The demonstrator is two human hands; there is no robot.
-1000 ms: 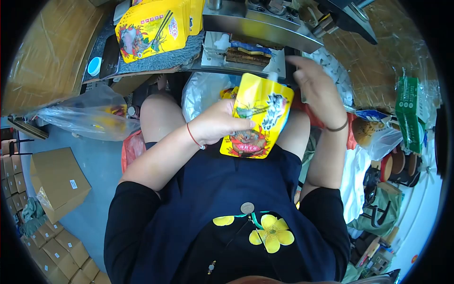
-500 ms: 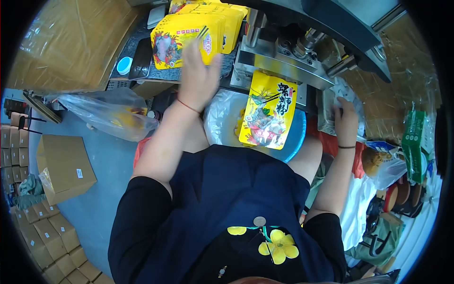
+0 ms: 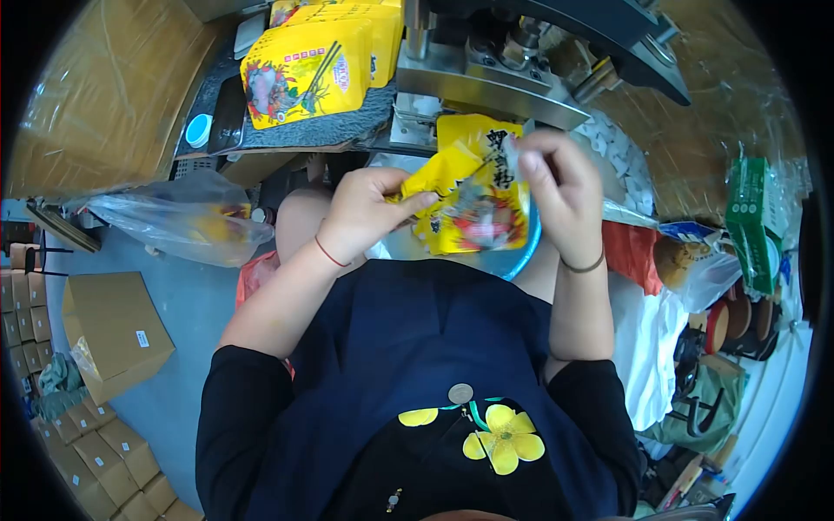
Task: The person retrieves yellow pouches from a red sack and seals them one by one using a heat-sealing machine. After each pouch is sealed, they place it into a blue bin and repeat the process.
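In front of the metal press (image 3: 495,82) is a yellow printed pouch (image 3: 486,213), its upper end close to the press's lower edge. My left hand (image 3: 369,208) pinches the left side of yellow pouch material, which looks bent and overlaps the printed pouch; whether this is a second pouch I cannot tell. At the pouch's upper right edge is my right hand (image 3: 565,187), thumb and fingers curled together; what lies between its fingertips is too small to make out. Further left, a stack of yellow pouches (image 3: 304,74) lies on the dark worktop.
A blue-rimmed basin (image 3: 532,247) is below the pouch. Small white pieces (image 3: 612,156) fill a clear bag right of the press. On the worktop are a black phone (image 3: 228,113) and a blue-white cap (image 3: 199,130). Cardboard boxes (image 3: 117,330) stand on the floor at left.
My left hand has come down from the pouch stack and now grips yellow material. My right hand has moved left from the clear bag to the pouch. The camera view has shifted slightly.
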